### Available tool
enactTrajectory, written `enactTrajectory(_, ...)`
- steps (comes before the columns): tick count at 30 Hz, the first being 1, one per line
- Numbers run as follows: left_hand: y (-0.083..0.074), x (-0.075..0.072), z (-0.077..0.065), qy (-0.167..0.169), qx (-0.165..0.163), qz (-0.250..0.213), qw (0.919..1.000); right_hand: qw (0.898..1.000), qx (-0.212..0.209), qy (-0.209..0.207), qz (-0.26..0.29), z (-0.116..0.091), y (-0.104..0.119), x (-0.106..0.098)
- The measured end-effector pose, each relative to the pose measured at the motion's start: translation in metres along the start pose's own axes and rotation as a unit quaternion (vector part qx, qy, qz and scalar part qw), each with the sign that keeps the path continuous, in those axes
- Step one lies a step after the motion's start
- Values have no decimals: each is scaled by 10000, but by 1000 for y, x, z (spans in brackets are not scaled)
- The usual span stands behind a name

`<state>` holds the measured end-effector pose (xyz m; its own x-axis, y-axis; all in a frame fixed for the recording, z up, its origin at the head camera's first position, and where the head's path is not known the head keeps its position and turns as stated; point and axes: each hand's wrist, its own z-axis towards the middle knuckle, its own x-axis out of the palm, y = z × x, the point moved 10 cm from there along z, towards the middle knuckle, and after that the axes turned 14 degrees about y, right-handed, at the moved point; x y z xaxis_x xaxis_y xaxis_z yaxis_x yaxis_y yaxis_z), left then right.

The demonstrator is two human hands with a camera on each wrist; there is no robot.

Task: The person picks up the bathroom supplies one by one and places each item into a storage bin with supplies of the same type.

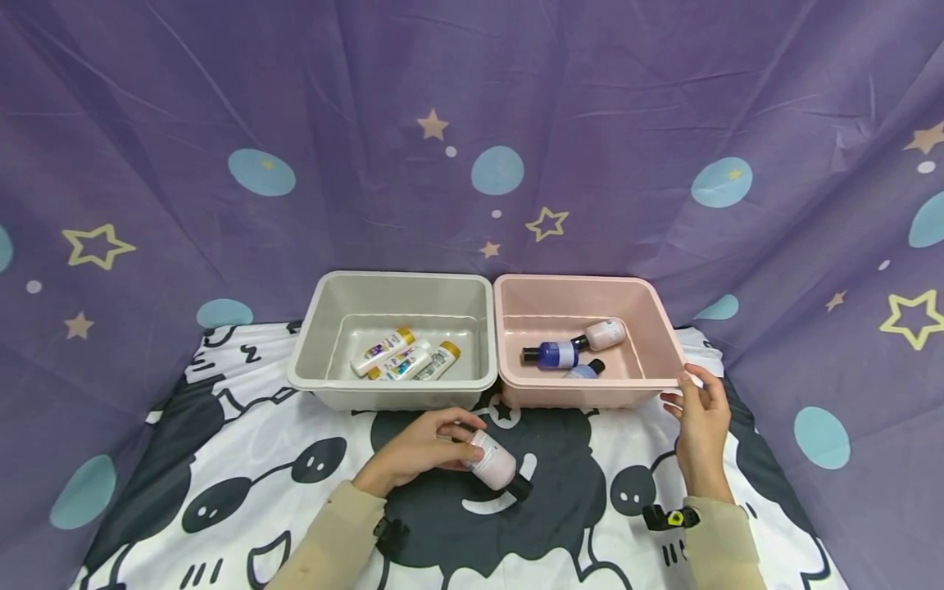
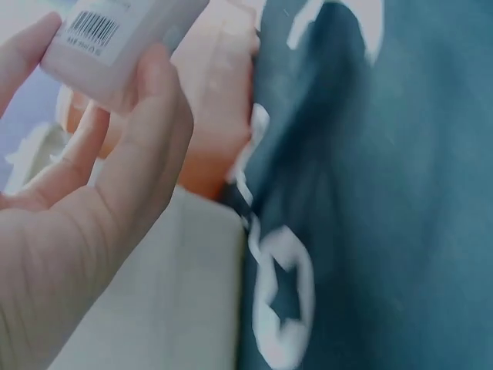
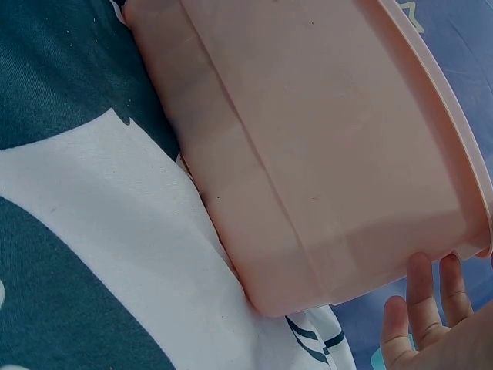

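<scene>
My left hand [image 1: 435, 442] grips a small pale pink bottle [image 1: 494, 461] with a black cap, tilted cap-down to the right over the cloth. In the left wrist view, fingers and thumb stand around the bottle's base [image 2: 100, 54], where a barcode label shows. At the near right corner of the pink bin [image 1: 575, 383], my right hand [image 1: 704, 426] pinches the rim. Several of its fingers [image 3: 421, 297] lie below the rim by the bin's wall in the right wrist view. Inside the bin are a dark blue bottle [image 1: 558, 354], a pink bottle [image 1: 606, 333] and a light blue bottle [image 1: 583, 372].
Left of the pink bin and right beside it stands a light grey bin [image 1: 398, 383]. It holds three white tubes [image 1: 401, 360] with gold caps. Both bins sit on a black-and-white cartoon cloth [image 1: 531, 533], against a purple curtain [image 1: 383, 213] behind.
</scene>
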<state>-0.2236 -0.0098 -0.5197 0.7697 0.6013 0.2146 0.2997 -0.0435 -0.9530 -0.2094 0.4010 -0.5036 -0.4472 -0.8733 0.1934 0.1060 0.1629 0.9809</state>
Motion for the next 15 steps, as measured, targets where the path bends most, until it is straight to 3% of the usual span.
enactTrajectory(6,-27,16,9,13,246,22,9997,10000,-8,23,-11,0,0,1)
enactTrajectory(11,-62,32,17,93,534,4,9985,10000,-6,0,-32,-1,1,0)
enactTrajectory(15,-92,39,24,46,756,252,9968,10000,-22,-15,-6,0,1,0)
